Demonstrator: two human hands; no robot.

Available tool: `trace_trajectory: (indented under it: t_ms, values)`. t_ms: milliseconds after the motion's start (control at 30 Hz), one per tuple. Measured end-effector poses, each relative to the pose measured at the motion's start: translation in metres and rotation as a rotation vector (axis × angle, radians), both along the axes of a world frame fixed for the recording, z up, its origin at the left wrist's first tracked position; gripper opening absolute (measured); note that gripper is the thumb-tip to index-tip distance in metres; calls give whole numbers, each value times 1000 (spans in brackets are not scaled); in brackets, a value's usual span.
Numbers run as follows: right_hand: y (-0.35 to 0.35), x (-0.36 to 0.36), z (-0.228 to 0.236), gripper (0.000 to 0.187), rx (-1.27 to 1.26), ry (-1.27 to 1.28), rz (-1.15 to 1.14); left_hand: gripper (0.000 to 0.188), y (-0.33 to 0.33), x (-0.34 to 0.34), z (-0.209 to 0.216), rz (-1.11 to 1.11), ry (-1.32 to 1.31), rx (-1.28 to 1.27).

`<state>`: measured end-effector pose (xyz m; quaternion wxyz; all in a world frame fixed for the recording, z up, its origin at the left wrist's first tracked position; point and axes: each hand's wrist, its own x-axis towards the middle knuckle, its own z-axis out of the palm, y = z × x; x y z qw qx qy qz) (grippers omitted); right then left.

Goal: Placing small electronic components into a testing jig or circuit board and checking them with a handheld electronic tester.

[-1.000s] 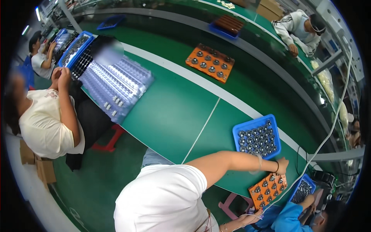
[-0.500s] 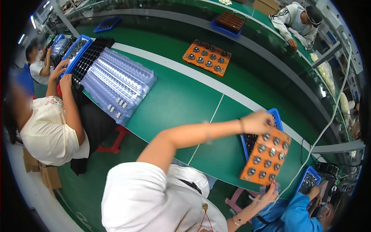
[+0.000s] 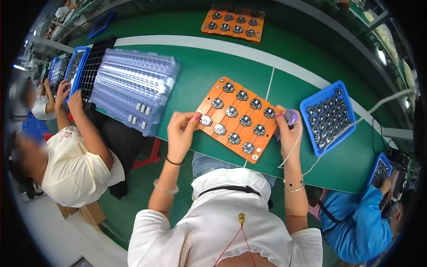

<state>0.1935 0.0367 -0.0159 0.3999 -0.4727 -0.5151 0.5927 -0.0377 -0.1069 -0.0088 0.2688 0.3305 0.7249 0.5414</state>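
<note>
An orange fixture plate (image 3: 225, 122) with rows of round silver-and-black metal parts is held tilted over the near edge of the green table. My left hand (image 3: 181, 133) grips its left corner between thumb and fingers, beside a shiny round part (image 3: 205, 120). On the plate's right edge, my right hand (image 3: 290, 133) is closed, its thumb over the border. A small purple-and-grey object (image 3: 291, 117) is tucked in that same hand; its kind is not clear. A thin white cord (image 3: 297, 151) hangs by the right wrist.
Right of the plate, a blue tray (image 3: 305, 115) holds many similar metal parts. Stacked clear plastic trays (image 3: 133, 84) lie to the left. Another loaded orange plate (image 3: 233, 22) sits on the far belt. Co-workers sit on both sides; a white cable (image 3: 382, 106) crosses at right.
The orange plate has moved left from beside the blue tray to in front of me and turned. My left hand has come from the blue tray to the plate's left corner.
</note>
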Motion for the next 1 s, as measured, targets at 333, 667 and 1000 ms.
trace_trajectory:
  t_ms: [333,667,1000]
  values:
    - [-1,5,10,13,99,-213,11,15,-33,41,-10,46,573,-6]
    - [12,49,-17,17,206,-226,161,14,-30,26,-8,-190,545,23]
    - [1,37,13,23,43,514,75,33,61,-17,-1,-665,773,137]
